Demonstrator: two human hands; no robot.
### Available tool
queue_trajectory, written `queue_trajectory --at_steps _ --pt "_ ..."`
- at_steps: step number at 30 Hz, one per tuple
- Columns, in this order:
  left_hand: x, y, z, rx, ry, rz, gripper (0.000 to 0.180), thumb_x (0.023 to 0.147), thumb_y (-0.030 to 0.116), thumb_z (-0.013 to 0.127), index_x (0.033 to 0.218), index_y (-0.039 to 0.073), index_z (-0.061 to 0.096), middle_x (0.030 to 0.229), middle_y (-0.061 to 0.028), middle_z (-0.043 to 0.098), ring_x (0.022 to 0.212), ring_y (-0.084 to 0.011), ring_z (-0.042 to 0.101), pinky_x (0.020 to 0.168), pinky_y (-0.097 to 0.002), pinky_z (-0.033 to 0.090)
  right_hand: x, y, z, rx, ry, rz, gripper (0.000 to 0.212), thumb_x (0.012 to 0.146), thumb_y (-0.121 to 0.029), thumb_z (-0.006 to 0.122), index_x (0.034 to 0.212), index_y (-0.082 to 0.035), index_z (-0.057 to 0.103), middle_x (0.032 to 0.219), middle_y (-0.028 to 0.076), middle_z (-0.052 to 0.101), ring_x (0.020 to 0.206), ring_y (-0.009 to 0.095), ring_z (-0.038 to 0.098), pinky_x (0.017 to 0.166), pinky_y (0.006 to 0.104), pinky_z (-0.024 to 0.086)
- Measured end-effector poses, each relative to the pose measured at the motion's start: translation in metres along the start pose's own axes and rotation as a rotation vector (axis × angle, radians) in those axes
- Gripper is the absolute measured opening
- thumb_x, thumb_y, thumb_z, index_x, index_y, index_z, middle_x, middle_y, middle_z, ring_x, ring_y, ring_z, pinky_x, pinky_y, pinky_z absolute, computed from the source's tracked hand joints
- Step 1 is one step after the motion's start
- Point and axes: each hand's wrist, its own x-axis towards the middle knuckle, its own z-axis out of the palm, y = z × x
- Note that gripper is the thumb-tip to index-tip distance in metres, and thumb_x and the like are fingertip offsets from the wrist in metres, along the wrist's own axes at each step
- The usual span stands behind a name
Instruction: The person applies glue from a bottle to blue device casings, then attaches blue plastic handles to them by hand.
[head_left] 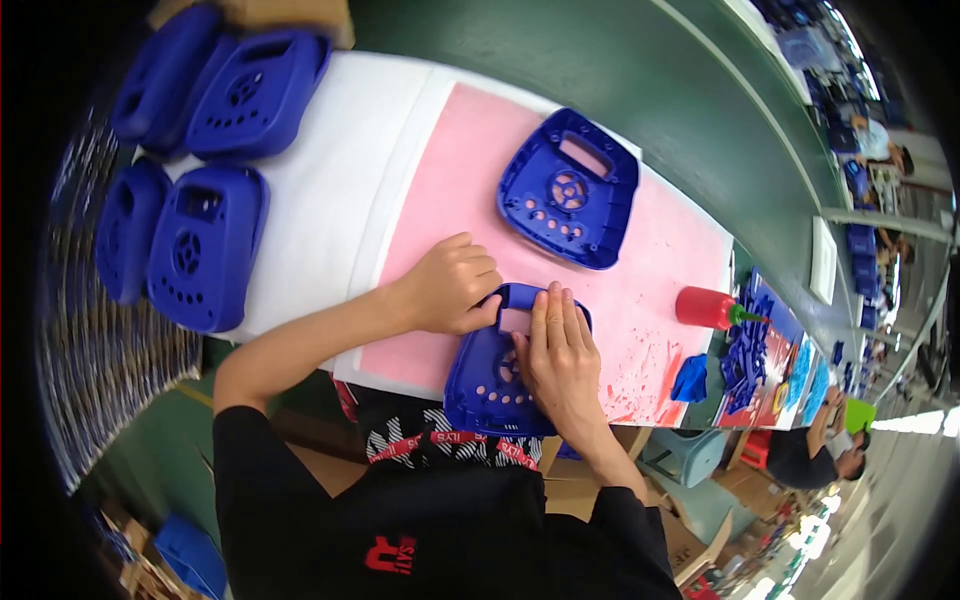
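A blue plastic housing [487, 372] lies hollow side up at the table's near edge, with a rectangular opening at its far end and round holes lower down. My right hand [563, 365] lies flat over its right side, fingers stretched out together toward the far rim. At the upper left of this housing is my left hand [455, 287], its fingers curled in and its thumb against the rim. Whatever those curled fingers hold, if anything, is hidden. Farther back on the pink sheet sits a second blue housing [545, 215], also hollow side up.
Several finished-looking blue housings [205, 250] stand at the table's left end. A red squeeze bottle [703, 307] with a green cap lies to the right, near small blue plastic parts [742, 355] and a crumpled blue piece [689, 379]. Red smears mark the pink sheet [640, 385]. Other people work far right.
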Motion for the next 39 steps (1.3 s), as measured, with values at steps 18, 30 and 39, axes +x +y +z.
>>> queue_trajectory --at_steps 18,30,39 --pt "0.018 -0.014 -0.032 0.191 0.042 -0.313 0.05 0.076 0.007 0.06 0.125 0.003 0.058 0.129 -0.023 0.048 0.117 -0.0407 0.048 0.097 -0.0463 0.042 0.05 0.098 -0.07 0.684 0.2 0.215 0.028 0.066 -0.023 0.081 0.08 -0.002 0.069 0.075 0.012 0.066 0.065 0.025 0.065 0.059 0.0341 0.05" --pt "0.019 -0.012 -0.033 -0.243 -0.012 -0.219 0.039 0.064 0.006 0.067 0.103 0.003 0.064 0.139 -0.0255 0.036 0.129 -0.0439 0.042 0.108 -0.0476 0.038 0.128 0.25 0.047 1.302 0.555 1.102 0.033 0.077 -0.022 0.082 0.073 0.007 0.066 0.068 0.009 0.063 0.053 0.015 0.059 0.047 0.029 0.051" --pt "0.02 -0.001 -0.032 -0.601 -0.246 -0.211 0.043 0.064 0.007 0.067 0.107 0.004 0.064 0.115 -0.0159 0.055 0.106 -0.0319 0.055 0.095 -0.0428 0.044 0.145 0.257 0.088 1.637 1.151 0.817 0.022 0.088 0.0 0.061 0.104 0.014 0.062 0.094 0.019 0.068 0.079 0.025 0.07 0.074 0.0312 0.06"
